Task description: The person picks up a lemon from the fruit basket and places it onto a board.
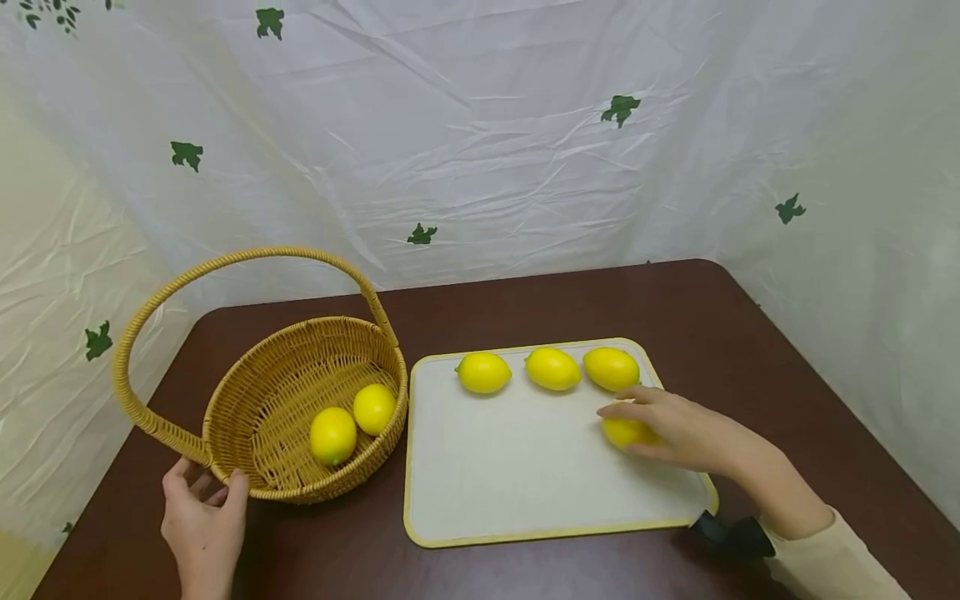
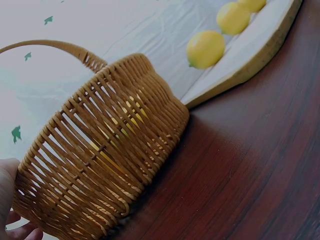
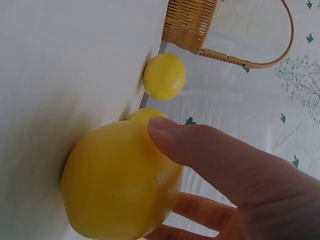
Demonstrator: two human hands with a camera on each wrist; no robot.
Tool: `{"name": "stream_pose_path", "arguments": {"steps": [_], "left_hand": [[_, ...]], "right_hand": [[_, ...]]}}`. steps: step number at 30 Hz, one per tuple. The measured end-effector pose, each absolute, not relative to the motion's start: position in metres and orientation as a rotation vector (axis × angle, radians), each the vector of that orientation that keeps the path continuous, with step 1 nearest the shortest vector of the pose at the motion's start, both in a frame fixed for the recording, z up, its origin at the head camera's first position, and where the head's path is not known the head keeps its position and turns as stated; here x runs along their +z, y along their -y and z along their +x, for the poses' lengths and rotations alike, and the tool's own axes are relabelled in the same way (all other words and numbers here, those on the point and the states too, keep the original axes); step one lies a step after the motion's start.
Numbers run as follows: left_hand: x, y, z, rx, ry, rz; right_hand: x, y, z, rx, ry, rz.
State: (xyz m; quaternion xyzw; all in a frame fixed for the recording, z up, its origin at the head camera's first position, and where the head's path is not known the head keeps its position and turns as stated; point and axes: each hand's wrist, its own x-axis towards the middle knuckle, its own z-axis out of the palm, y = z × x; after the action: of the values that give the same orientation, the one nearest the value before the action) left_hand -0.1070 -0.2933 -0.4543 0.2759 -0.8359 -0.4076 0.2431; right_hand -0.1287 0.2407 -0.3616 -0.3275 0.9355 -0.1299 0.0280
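In the head view, my left hand grips the near left rim of a wicker basket, close to where its tall handle meets the rim. Inside the basket lie two lemons, one lemon nearer and another lemon against the right wall. Over the right part of a white cutting board, my right hand holds a lemon, which lies at the board's surface. The right wrist view shows the thumb on this lemon and fingers behind it.
Along the board's back edge lie three lemons in a row: a left lemon, a middle lemon and a right lemon. The dark table ends at a white curtain. A black object sits by my right wrist.
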Motion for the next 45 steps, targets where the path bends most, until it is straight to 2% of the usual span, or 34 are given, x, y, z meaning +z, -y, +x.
{"name": "stream_pose_path", "arguments": {"steps": [8, 18, 26, 33, 45], "left_hand": [[-0.473, 0.304, -0.112, -1.1, 2.262, 0.719], [-0.451, 0.292, -0.107, -1.128, 2.272, 0.718], [-0.418, 0.269, -0.095, -1.211, 2.254, 0.694], [-0.423, 0.272, -0.097, -1.213, 2.247, 0.691], [-0.414, 0.267, -0.093, -1.236, 2.25, 0.684]], "right_hand": [[-0.365, -0.238, -0.13, -0.39, -2.929, -1.083], [-0.364, -0.237, -0.129, -0.409, -2.928, -1.107], [-0.364, -0.237, -0.129, -0.406, -2.91, -1.094], [-0.365, -0.237, -0.129, -0.395, -2.911, -1.1], [-0.363, -0.237, -0.126, -0.396, -2.909, -1.059]]}}
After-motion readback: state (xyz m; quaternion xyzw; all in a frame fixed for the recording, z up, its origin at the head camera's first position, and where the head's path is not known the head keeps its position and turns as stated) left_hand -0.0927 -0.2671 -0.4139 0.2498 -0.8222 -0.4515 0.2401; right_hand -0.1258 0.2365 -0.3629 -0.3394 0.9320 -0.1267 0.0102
